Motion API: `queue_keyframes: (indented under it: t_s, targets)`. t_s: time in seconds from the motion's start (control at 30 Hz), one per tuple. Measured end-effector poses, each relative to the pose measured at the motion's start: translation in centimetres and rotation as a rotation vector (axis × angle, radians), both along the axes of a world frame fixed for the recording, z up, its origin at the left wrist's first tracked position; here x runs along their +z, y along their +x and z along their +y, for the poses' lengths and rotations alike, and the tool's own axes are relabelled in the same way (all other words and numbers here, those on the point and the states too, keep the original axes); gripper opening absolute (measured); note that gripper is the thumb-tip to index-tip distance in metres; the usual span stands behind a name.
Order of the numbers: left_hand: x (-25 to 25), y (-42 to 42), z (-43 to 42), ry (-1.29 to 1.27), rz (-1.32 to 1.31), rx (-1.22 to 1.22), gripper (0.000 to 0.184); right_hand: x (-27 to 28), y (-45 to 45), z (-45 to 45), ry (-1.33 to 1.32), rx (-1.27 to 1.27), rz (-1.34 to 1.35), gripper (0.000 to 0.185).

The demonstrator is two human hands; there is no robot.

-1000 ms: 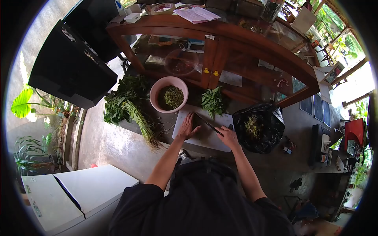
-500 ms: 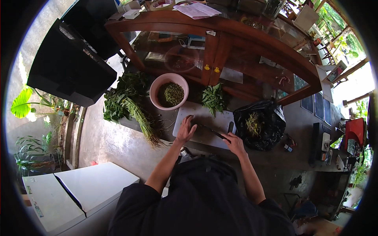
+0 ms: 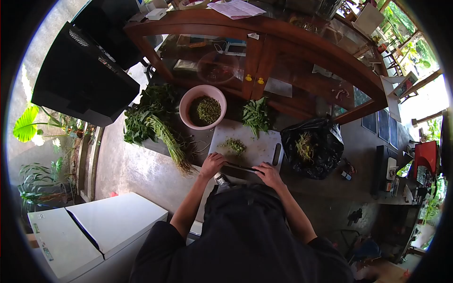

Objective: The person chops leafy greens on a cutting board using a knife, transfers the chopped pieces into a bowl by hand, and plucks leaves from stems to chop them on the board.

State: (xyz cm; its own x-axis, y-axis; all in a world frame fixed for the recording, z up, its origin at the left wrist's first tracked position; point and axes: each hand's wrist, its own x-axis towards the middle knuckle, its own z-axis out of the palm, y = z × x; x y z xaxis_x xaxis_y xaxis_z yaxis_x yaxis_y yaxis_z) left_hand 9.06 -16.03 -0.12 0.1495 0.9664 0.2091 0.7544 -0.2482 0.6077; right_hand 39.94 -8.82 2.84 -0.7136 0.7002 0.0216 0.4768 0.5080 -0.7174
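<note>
Two bare forearms reach forward from black sleeves, elbows apart and hands drawn closer together at the near edge of a white rectangular cutting board. The left hand is palm down, its fingers bent and close together at the tip end of a slim dark knife; whether they pinch the blade cannot be told. The right hand is also palm down, its fingers closed around the handle. The knife lies crosswise between the hands, along the board's near edge.

There is one knife, one board (it has a single dark-edged handle slot at its right end) and one small pile of chopped green pieces on it, just beyond the knife. One round pink bowl, holding more chopped greens, sits beyond the board's far left corner. Two groups of uncut greens show: one small leafy green bunch at the board's far edge, and one large heap of leafy green stems to the left, roots toward the person. One crumpled black plastic bag, open with pale stringy scraps inside, lies right of the board. Behind, one brown wooden glass-fronted cabinet has two yellow knobs.
</note>
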Motion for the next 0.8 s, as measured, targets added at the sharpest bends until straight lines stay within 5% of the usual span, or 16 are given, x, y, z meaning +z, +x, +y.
queue_keyframes:
  t_s: [0.8]
  targets:
    - [-1.5, -1.9, 7.5, -0.056, 0.128, 0.056, 0.015, -2.1, -2.9, 6.7, 0.086, -0.137, -0.014, 0.023]
